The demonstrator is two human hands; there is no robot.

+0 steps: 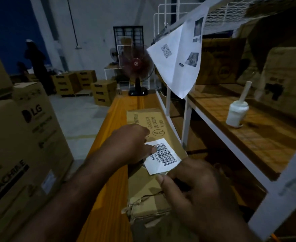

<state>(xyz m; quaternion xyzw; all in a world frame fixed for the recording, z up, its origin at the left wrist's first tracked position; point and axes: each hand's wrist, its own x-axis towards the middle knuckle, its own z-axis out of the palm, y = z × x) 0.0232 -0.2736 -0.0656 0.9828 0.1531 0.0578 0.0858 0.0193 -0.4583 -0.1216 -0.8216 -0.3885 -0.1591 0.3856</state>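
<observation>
- the barcode label (pixel 163 156) is seen at lower centre of the frame, laid flat on the cardboard box (pixel 143 187), which is set on the wooden bench (pixel 115 109).
- its lower corner is pinched between thumb and forefinger of the right hand (pixel 198 187).
- its left edge is touched by the thumb of the left hand (pixel 129 144); the other fingers are bent under and hidden, so that grip cannot be told.

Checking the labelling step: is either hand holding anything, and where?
The right hand pinches the barcode label by its near edge; the left hand rests on its left side, over the box.
</observation>
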